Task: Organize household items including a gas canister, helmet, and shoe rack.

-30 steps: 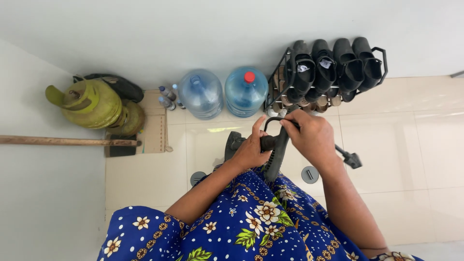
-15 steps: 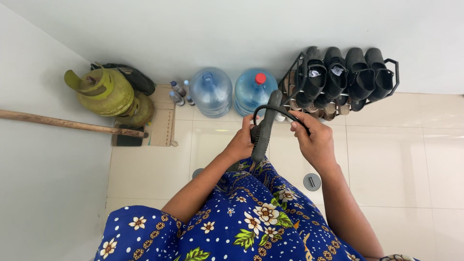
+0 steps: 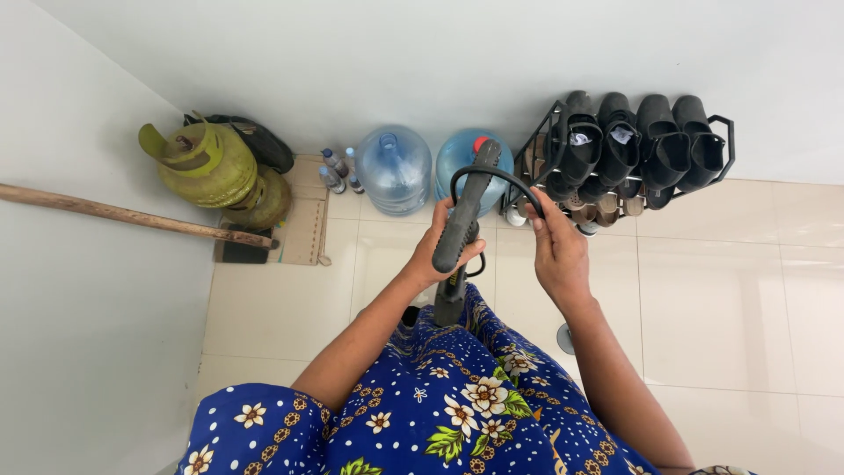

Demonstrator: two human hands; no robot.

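While left hand grips grey handle, right hand pinching black cord; bottles, shoe rack beyond.

Containers and cardboard line the far wall of a tiled corner.

Two large round water jugs of clear blue plastic stand side by side at the far wall: the left jug open-necked, the right jug with a red cap and partly hidden. Left of them, three small bottles with blue caps cluster on a flattened brown cardboard sheet. Further left stand two yellow-green gas cylinders. White labels show inside two black shoes on the right-hand rack.
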